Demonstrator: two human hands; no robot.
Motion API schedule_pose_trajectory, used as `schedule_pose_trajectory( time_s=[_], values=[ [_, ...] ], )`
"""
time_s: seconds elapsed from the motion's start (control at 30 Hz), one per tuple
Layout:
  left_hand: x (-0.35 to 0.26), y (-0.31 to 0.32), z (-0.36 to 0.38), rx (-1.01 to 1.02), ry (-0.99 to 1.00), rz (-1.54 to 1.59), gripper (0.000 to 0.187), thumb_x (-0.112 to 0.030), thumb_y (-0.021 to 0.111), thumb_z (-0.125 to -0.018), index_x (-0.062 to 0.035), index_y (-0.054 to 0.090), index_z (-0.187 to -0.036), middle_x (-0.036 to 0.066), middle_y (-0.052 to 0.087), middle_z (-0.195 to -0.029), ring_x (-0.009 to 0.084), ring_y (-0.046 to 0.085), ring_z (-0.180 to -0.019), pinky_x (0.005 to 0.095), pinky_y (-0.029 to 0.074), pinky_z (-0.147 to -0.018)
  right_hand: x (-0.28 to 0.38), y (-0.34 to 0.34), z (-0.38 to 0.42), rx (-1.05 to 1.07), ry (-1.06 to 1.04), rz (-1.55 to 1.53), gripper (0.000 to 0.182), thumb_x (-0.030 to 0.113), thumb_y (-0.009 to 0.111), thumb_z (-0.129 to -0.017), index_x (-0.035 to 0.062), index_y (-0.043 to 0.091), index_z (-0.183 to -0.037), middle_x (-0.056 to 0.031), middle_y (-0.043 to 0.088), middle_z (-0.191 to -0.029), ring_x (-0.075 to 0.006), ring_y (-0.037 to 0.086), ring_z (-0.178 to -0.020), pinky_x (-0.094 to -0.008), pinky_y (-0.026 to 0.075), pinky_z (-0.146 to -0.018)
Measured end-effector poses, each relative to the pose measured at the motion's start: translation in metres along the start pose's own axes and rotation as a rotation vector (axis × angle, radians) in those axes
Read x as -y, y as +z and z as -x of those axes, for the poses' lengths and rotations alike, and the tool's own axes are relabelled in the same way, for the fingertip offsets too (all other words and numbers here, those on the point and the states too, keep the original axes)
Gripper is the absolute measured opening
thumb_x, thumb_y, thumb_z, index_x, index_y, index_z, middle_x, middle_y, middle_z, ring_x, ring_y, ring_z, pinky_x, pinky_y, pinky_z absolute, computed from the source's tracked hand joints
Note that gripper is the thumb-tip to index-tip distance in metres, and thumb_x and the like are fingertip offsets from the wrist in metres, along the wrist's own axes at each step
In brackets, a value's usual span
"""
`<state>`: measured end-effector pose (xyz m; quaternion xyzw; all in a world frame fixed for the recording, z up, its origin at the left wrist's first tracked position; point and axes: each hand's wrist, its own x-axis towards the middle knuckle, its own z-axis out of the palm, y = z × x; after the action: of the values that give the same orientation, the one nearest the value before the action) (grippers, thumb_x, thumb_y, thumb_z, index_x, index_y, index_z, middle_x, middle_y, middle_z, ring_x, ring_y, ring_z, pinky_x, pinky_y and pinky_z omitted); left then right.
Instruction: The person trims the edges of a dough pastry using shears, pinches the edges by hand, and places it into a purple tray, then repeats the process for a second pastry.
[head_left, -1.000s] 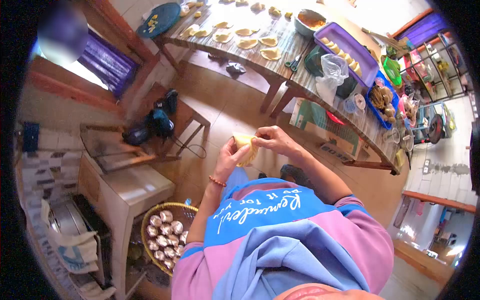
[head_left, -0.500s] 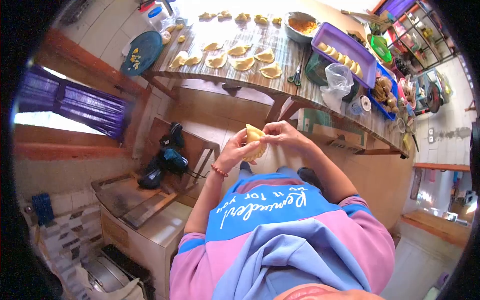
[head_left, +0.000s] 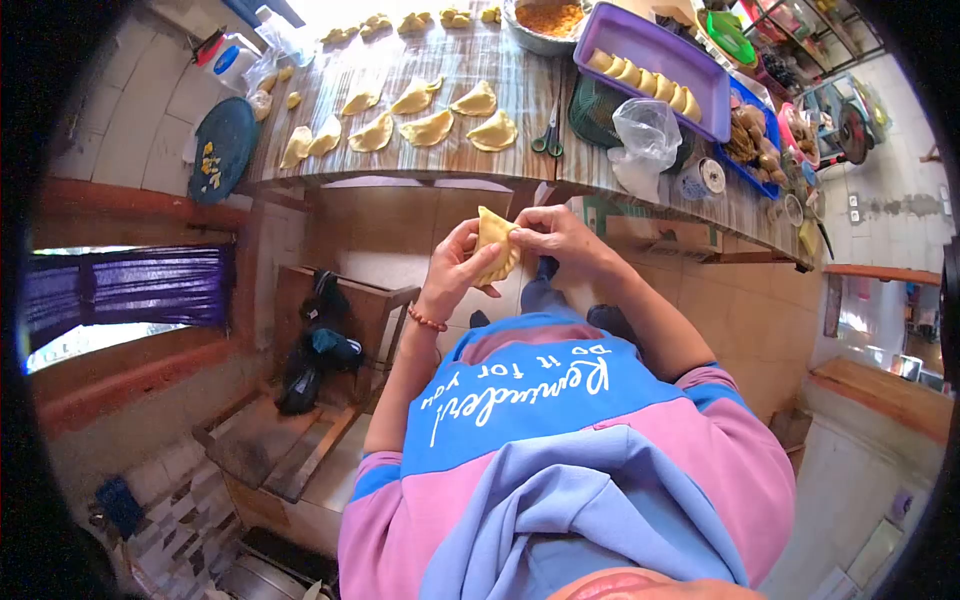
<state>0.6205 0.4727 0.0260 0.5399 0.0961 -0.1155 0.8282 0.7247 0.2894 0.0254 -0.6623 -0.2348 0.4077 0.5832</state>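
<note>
The left hand [head_left: 455,268] holds a half-moon pastry [head_left: 492,250], the right hand [head_left: 560,238] pinching its edge, short of the surface [head_left: 532,90], where scissors [head_left: 547,142] separate folded pastries [head_left: 428,129] from a plastic bag [head_left: 642,135] before a purple tray [head_left: 650,42].

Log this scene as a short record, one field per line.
Left hand: holds a yellow half-moon dough pastry with a crimped edge
Right hand: pinches the pastry's edge
Left wrist: reddish-brown bead bracelet
Work surface: streaked brown-and-grey table
On table: pale yellow folded dough pieces, dark-handled metal scissors, crumpled clear plastic bag
Tray: purple rectangular tray holding a row of pastries
Bowl: round grey bowl with orange contents
</note>
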Motion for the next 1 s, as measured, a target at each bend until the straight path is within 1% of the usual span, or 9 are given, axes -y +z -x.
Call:
schedule_pose_trajectory(
  time_s=[0.13,0.23,0.27,0.4,0.5,0.67,0.73,0.83,1.0],
  values=[
    [-0.012,0.015,-0.044,-0.006,-0.008,-0.02,0.036,-0.015,0.059,-0.089,-0.0034,0.048,-0.121,0.008,0.061,-0.095,0.0137,0.064,-0.077,0.0261,0.057,-0.049,-0.005,-0.052,-0.018,0.091,0.016,-0.205,0.028,0.028,0.062,-0.088,-0.0001,0.063,-0.088,0.0022,0.058,-0.075,-0.0058,0.051,-0.071,-0.0232,0.042,-0.062],
    [-0.019,0.025,-0.075,0.013,-0.016,-0.073,0.038,-0.013,0.057,-0.089,-0.0019,0.046,-0.124,0.013,0.062,-0.1,0.0183,0.065,-0.08,0.0273,0.057,-0.048,0.009,-0.084,-0.021,0.079,0.031,-0.074,0.019,0.02,0.058,-0.091,0.0007,0.062,-0.091,0.0026,0.055,-0.072,-0.0044,0.048,-0.065,-0.0205,0.038,-0.056],
    [-0.02,0.028,-0.084,0.033,-0.023,-0.071,0.039,-0.013,0.058,-0.089,-0.002,0.045,-0.125,0.013,0.062,-0.1,0.0183,0.065,-0.08,0.0272,0.057,-0.048,0.018,-0.091,-0.021,0.066,0.078,-0.06,0.019,0.02,0.06,-0.089,0.0009,0.063,-0.09,0.0034,0.054,-0.073,-0.0039,0.047,-0.066,-0.0203,0.038,-0.057],
    [-0.027,0.044,-0.122,0.085,-0.038,-0.075,0.041,-0.012,0.058,-0.089,-0.0028,0.044,-0.127,0.012,0.062,-0.102,0.0177,0.065,-0.08,0.0264,0.057,-0.048,0.026,-0.121,-0.028,0.026,0.007,-0.12,0.02,0.021,0.064,-0.087,0.0015,0.064,-0.086,0.004,0.055,-0.072,-0.0032,0.047,-0.065,-0.0203,0.037,-0.055],
    [-0.025,0.057,-0.147,0.073,-0.046,-0.029,0.043,-0.012,0.059,-0.089,-0.003,0.044,-0.128,0.012,0.062,-0.102,0.0171,0.065,-0.081,0.0258,0.057,-0.049,0.023,-0.151,-0.031,-0.009,0.008,-0.162,0.025,0.026,0.068,-0.084,0.0014,0.064,-0.087,0.0021,0.06,-0.076,-0.0044,0.051,-0.07,-0.021,0.041,-0.06],
    [-0.022,0.077,-0.18,0.067,-0.035,-0.034,0.047,-0.015,0.06,-0.089,-0.0031,0.041,-0.13,0.009,0.061,-0.1,0.0151,0.064,-0.085,0.0238,0.056,-0.051,0.033,-0.194,-0.028,-0.002,0.05,-0.059,0.024,0.026,0.064,-0.087,0.0018,0.065,-0.087,0.0024,0.059,-0.073,-0.0042,0.05,-0.066,-0.0211,0.04,-0.057],
    [-0.02,0.08,-0.189,0.079,-0.015,-0.072,0.047,-0.015,0.06,-0.089,-0.0033,0.041,-0.131,0.009,0.061,-0.1,0.0151,0.064,-0.085,0.0237,0.056,-0.051,0.018,-0.204,-0.031,0.004,0.044,-0.051,0.024,0.026,0.063,-0.087,0.0019,0.065,-0.086,0.0013,0.059,-0.072,-0.0051,0.05,-0.065,-0.0229,0.041,-0.058],
    [-0.026,0.083,-0.198,0.08,-0.084,-0.137,0.049,-0.016,0.061,-0.089,-0.0031,0.04,-0.131,0.009,0.061,-0.1,0.0151,0.064,-0.085,0.0238,0.056,-0.051,0.004,-0.208,-0.033,-0.081,-0.083,0.128,0.019,0.02,0.061,-0.089,0.001,0.063,-0.088,0.0028,0.059,-0.075,-0.0024,0.05,-0.07,-0.0213,0.042,-0.061],
    [-0.027,0.082,-0.219,0.158,-0.099,-0.165,0.05,-0.016,0.062,-0.088,-0.003,0.04,-0.131,0.008,0.062,-0.099,0.0147,0.063,-0.085,0.0244,0.056,-0.051,0.002,-0.209,-0.027,-0.173,-0.017,-0.127,0.02,0.02,0.059,-0.09,0.0008,0.063,-0.087,0.002,0.058,-0.073,-0.0032,0.05,-0.068,-0.0213,0.042,-0.061]
  ],
)
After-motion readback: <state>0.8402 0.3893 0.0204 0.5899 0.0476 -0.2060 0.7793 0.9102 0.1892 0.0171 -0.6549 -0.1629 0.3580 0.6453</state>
